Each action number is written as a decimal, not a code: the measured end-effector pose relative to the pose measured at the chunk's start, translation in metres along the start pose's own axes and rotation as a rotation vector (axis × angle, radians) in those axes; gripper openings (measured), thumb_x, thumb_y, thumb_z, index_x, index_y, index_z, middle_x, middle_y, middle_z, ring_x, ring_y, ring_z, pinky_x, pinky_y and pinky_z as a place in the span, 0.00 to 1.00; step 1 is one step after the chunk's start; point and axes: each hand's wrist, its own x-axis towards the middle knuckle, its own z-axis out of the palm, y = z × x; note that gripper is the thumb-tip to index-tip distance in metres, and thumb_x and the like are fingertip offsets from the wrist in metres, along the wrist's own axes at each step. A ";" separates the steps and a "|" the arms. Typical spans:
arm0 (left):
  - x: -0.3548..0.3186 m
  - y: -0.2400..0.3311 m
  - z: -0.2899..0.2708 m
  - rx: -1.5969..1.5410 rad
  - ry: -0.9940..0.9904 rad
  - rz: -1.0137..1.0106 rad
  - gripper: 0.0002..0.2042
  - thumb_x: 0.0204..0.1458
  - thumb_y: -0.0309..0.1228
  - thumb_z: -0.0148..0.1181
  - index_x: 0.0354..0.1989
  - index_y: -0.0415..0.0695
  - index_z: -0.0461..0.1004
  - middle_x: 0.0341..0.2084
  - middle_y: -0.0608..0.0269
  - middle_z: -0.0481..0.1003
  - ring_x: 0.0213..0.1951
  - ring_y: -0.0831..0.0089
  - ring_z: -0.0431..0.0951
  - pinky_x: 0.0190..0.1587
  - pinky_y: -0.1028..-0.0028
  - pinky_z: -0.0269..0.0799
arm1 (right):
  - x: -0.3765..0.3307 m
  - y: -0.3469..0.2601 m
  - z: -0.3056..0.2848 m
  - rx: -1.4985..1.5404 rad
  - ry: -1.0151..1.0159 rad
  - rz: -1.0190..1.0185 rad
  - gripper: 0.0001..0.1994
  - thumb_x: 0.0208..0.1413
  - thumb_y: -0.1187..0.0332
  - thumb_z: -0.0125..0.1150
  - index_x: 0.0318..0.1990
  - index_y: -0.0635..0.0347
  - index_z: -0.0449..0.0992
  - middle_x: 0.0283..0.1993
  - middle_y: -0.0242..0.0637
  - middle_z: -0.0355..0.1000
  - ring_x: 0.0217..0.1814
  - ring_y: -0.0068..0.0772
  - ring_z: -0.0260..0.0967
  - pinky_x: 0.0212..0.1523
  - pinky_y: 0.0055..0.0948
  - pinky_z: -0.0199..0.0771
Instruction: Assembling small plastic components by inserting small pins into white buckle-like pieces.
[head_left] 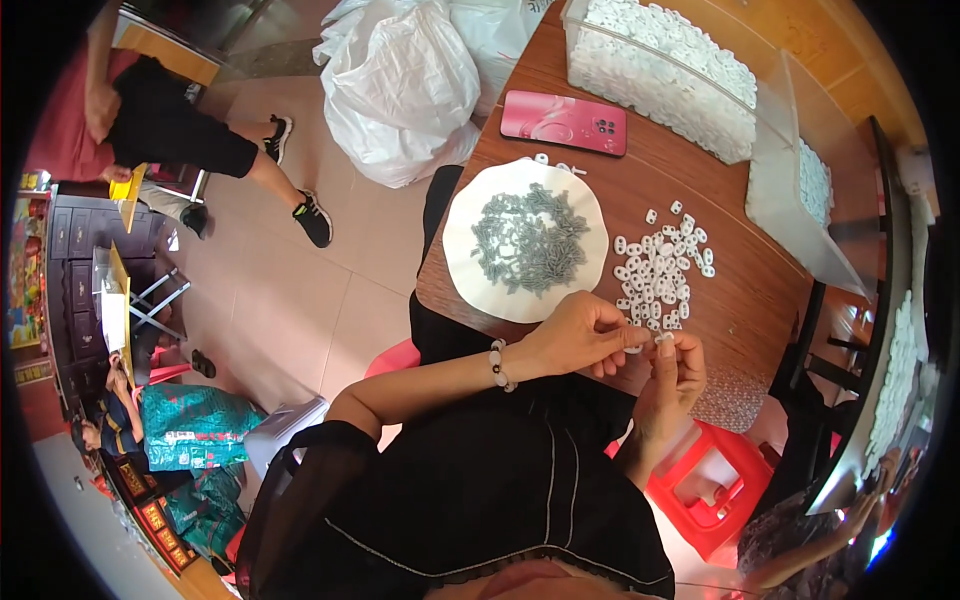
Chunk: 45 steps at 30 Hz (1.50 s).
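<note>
My left hand (578, 338), with a beaded bracelet on its wrist, has thumb and fingers pinched together; what they hold is too small to make out. Close by, my right hand (672, 378) pinches a small white plastic piece (664, 337) at its fingertips. Just beyond both hands, a loose pile of white two-holed pieces (655, 270) lies on the brown wooden table (740, 300). Left of that pile stands a white wavy-edged plate (466, 262). Many small grey pieces (535, 245) are spread over its middle.
A pink phone (563, 124) lies behind the plate. Clear bins of white pieces (665, 75) line the table's far right. White sacks (400, 90) stand beyond the table, and a red stool (715, 500) is at right. A person in black shorts (185, 120) is at left.
</note>
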 end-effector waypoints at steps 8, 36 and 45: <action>0.007 -0.013 0.002 -0.112 -0.014 0.013 0.13 0.57 0.36 0.58 0.35 0.35 0.75 0.24 0.63 0.76 0.23 0.82 0.75 0.24 0.83 0.71 | 0.000 0.008 -0.001 -0.042 -0.003 -0.024 0.04 0.59 0.73 0.56 0.37 0.64 0.73 0.32 0.33 0.74 0.32 0.17 0.67 0.37 0.17 0.67; 0.007 -0.014 0.005 -0.251 0.037 -0.055 0.10 0.58 0.30 0.56 0.43 0.36 0.73 0.32 0.58 0.77 0.32 0.75 0.78 0.35 0.79 0.75 | 0.004 0.017 -0.009 0.108 0.025 0.053 0.04 0.60 0.74 0.55 0.38 0.66 0.72 0.35 0.37 0.75 0.35 0.21 0.71 0.38 0.20 0.74; 0.011 -0.023 0.007 -0.198 0.066 -0.036 0.09 0.56 0.28 0.57 0.41 0.35 0.74 0.31 0.61 0.77 0.31 0.78 0.76 0.33 0.80 0.71 | 0.000 0.019 -0.006 -0.034 0.057 0.025 0.03 0.58 0.74 0.57 0.36 0.65 0.73 0.32 0.31 0.73 0.32 0.15 0.67 0.36 0.15 0.67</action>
